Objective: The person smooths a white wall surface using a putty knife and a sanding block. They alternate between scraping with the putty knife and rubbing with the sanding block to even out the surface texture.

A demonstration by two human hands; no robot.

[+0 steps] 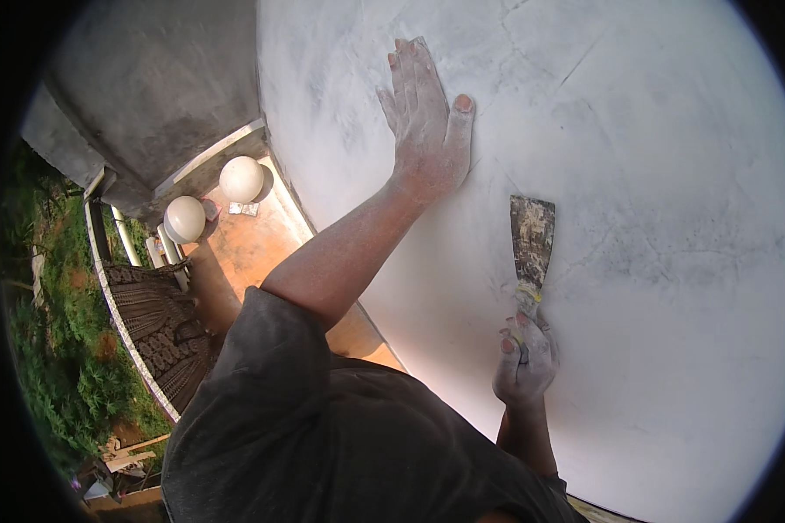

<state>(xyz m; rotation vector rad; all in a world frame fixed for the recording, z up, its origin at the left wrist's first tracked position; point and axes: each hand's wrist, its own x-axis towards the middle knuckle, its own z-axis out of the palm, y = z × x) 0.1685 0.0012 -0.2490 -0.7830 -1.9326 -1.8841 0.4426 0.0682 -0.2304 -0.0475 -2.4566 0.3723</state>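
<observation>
My left hand [429, 144], coated in white dust, lies flat with outstretched fingers on a pale, smeared wall [672, 157]. Along its fingers shows a thin grey edge, perhaps of a sheet under them; I cannot make out what it is. Lower and to the right, my right hand [527, 359] is closed round the handle of a putty knife [532, 235]. The knife's broad blade points up and is crusted with dried white and dark filler. Dust covers the fingers of this hand too.
A bare grey wall [166, 78] meets the pale one at the left. On the orange-brown floor [244, 253] sit two white globes [241, 179]. Brown patterned cloth [161, 314] hangs by a curved ledge [131, 336], with green plants [61, 375] and wooden boards [131, 458] beyond.
</observation>
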